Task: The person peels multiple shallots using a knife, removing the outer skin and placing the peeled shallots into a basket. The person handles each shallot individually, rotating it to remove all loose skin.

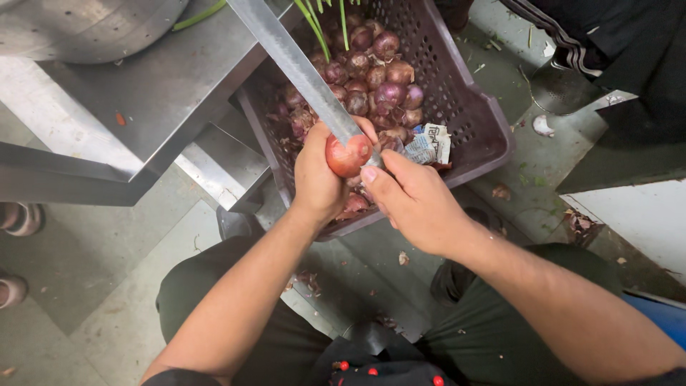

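A partly peeled onion [348,154] was held over the near end of the crate [480,136], its pale pink flesh bared on the side facing the camera, with a little dark skin apparently left at its edge. It was gripped by the left hand [318,179], whose fingers were curled round its left and rear sides. A long knife [300,71] was laid against the top of the onion, the blade running up and away from it towards the far left; the handle was clenched in the right hand [411,204], just right of the onion, with the thumb stretched towards the bulb. The peeling of this onion was judged to be well on but not finished. Behind the onion, in the crate, a heap of onions [379,78] with dark purple skins still on was seen, so most of the work was judged to be left; no peeled ones could be made out there. Loose skins and a crumpled wrapper [429,145] lay in the crate just right of the onion. Green stalks [314,25] hung over the far rim. A steel table [143,93] stood left of the crate. Scraps of skin were scattered on the floor [93,243] below the onion, between the knees.
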